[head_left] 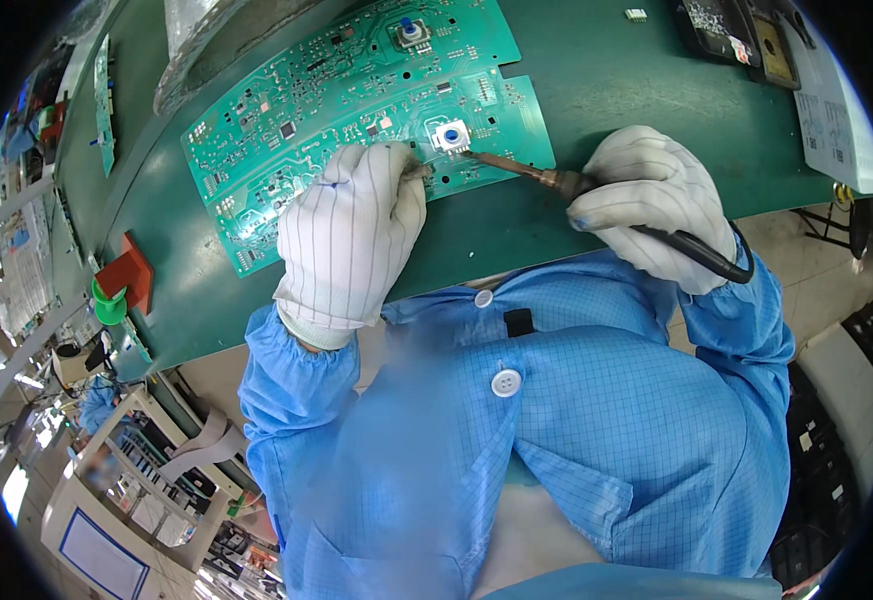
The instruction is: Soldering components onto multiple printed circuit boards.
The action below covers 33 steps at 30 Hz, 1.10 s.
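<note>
A wide green circuit board [246, 160] lies on the bench. My right hand [661, 190], in a white striped glove, grips a soldering iron [521, 168] by its dark handle. The iron's tip meets the lower edge of a white square component with a blue centre [450, 136]. My left hand [351, 235], gloved the same way, rests over the board's near edge. Its thumb and fingers are pinched together just left of that component; what they hold, if anything, is hidden. Farther back on the board stands a similar component with a blue shaft [409, 30].
Behind the board at the left is clear plastic wrapping [191, 60]. A red-brown block [128, 272] and a green round object [108, 303] sit at the left edge. The far right holds a black tray [721, 30] and a paper sheet [841, 135]. The iron's black cable loops past my right wrist.
</note>
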Available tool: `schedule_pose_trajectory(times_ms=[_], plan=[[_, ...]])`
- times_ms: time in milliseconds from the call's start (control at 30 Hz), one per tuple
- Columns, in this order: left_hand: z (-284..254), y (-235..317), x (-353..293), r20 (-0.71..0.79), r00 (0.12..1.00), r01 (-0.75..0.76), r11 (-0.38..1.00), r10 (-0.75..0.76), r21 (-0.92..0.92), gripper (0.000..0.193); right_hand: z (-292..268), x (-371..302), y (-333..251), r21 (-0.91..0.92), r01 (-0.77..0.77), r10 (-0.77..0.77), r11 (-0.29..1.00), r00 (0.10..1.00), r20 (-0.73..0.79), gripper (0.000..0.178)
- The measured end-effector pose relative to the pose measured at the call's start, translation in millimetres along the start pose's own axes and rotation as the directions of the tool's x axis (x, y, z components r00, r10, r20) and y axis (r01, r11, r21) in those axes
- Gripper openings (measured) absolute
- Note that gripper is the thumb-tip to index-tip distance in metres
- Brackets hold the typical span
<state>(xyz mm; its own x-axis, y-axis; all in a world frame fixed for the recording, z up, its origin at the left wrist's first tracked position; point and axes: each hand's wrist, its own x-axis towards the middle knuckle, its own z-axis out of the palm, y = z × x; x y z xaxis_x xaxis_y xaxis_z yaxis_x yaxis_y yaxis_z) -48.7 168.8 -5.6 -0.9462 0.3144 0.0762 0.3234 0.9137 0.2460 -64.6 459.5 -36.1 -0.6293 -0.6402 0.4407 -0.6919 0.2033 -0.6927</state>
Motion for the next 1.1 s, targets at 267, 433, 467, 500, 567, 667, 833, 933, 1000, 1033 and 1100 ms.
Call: schedule_pose_trajectory(times_ms=[267, 433, 467, 500, 567, 667, 833, 933, 1000, 1033, 1100], plan=[[4, -3, 1, -0.031, 0.997, -0.066, 0.998, 0.066, 0.005, 0.013, -1, 0, 1, -0.016, 0.037, -0.037, 0.999, 0.998, 0.041, 0.023], [6, -3, 1, -0.046, 0.996, -0.077, 0.997, 0.078, 0.018, 0.013, 0, 3, 0, -0.036, 0.085, -0.082, 0.996, 0.994, 0.067, 0.026], [7, -4, 2, -0.057, 0.994, -0.088, 0.996, 0.089, 0.013, 0.013, 0, 1, 1, -0.037, 0.073, -0.071, 0.997, 0.997, 0.039, 0.026], [7, -5, 4, -0.059, 0.994, -0.088, 0.996, 0.089, 0.014, 0.013, -1, 1, 3, -0.037, 0.060, -0.060, 0.997, 0.998, 0.012, 0.027], [7, -3, 7, -0.031, 0.995, -0.089, 0.995, 0.091, 0.051, 0.012, -4, 3, 5, -0.037, 0.069, -0.068, 0.997, 0.997, 0.042, 0.026], [6, -6, 8, -0.049, 0.995, -0.086, 0.996, 0.086, 0.019, 0.012, -6, 7, 5, -0.030, 0.081, -0.078, 0.996, 0.994, 0.079, 0.025], [8, -7, 10, -0.047, 0.994, -0.094, 0.995, 0.094, 0.015, 0.012, -2, 3, 8, -0.036, 0.072, -0.072, 0.997, 0.997, 0.024, 0.026], [6, -5, 10, -0.047, 0.994, -0.095, 0.995, 0.096, 0.004, 0.011, -4, 6, 8, -0.082, 0.127, -0.121, 0.989, 0.990, 0.071, 0.025], [5, -7, 11, -0.037, 0.995, -0.092, 0.996, 0.092, 0.000, 0.011, -3, 5, 8, -0.065, 0.101, -0.098, 0.993, 0.994, 0.039, 0.026], [6, -7, 12, -0.036, 0.995, -0.092, 0.996, 0.092, -0.007, 0.011, -1, 5, 9, -0.065, 0.102, -0.100, 0.993, 0.994, 0.038, 0.026], [7, -6, 11, -0.033, 0.995, -0.092, 0.996, 0.092, -0.017, 0.012, 3, 5, 10, -0.141, 0.157, -0.154, 0.977, 0.988, 0.030, 0.029]])
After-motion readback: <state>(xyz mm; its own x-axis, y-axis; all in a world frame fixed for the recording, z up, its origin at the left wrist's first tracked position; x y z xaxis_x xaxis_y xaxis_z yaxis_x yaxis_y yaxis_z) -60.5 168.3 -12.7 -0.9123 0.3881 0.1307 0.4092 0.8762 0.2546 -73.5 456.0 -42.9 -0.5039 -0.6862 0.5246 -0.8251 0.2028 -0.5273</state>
